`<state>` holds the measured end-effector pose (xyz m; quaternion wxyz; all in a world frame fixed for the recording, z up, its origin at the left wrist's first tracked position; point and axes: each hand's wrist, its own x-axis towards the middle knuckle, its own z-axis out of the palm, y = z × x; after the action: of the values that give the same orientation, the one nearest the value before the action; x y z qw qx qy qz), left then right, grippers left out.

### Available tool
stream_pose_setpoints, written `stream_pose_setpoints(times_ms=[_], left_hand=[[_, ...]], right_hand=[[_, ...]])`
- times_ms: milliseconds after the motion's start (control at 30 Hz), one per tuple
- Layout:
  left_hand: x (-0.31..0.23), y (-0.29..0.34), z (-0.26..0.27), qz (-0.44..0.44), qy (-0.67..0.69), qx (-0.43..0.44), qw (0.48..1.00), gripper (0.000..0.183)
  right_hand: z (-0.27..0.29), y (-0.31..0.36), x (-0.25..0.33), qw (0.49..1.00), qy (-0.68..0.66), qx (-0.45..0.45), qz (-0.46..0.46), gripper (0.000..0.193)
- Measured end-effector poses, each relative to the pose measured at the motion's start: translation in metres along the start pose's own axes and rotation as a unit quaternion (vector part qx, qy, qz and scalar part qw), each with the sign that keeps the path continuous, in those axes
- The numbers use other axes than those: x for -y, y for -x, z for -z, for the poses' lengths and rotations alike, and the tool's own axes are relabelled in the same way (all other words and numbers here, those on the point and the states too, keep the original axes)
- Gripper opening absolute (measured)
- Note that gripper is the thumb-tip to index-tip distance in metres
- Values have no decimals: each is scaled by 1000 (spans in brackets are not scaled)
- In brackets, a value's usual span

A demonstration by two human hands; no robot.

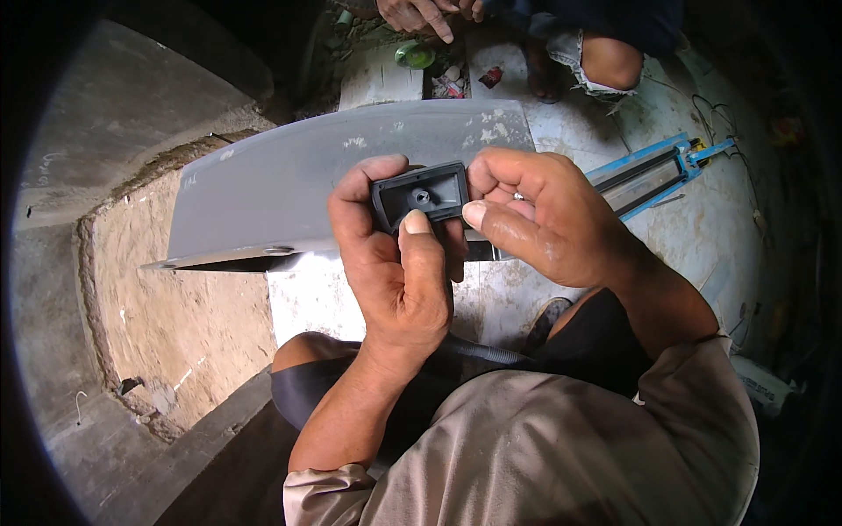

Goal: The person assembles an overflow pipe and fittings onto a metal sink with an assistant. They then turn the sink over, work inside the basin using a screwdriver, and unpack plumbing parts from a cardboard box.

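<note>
L hand (395, 279) clamped on sm. black housing (441, 185): fingers round its L side & back, thumb at near rim. Housing sits between the hands, in front of lg. grey panel (259, 202), recess facing wearer; round boss w/ hole (422, 197) approx. mid-recess. R hand (553, 219) at housing's R end, fingers curled, thumb + index tips at its edge; can't tell if pinching or just beside. Tiny bright bit (518, 196) amid R fingers, too sm. to ID.

Step (judged): handling the part, L steadying, R at its end. Next move prob. calls for firm L grip, thumb clear of boss, fine R fingertip control.

Outward: panel has pale blotches, lies on tiled floor (320, 294). To R, blue-railed frame (653, 175), poss. tile cutter. To L, sandy ground (180, 289). Far side, co-worker's hand (417, 16) nr. green container (415, 56).
</note>
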<state>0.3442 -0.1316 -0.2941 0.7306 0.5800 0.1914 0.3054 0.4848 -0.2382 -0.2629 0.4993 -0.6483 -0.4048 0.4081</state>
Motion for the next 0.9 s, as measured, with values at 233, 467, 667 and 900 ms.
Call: stream_pose_setpoints(times_ms=[233, 467, 667, 900], left_hand=[[6, 2, 0, -23, 9, 10, 1000, 36], [4, -1, 4, 37, 44, 2, 998, 36], [0, -3, 2, 15, 6, -1, 1000, 41], [1, -2, 0, 41, 13, -6, 999, 41]], right_hand=[[-1, 2, 1, 999, 24, 1, -36, 13], [-2, -4, -7, 996, 87, 6, -8, 15], [-1, -6, -8, 997, 73, 6, -2, 15], [3, -4, -9, 999, 52, 5, -8, 20]])
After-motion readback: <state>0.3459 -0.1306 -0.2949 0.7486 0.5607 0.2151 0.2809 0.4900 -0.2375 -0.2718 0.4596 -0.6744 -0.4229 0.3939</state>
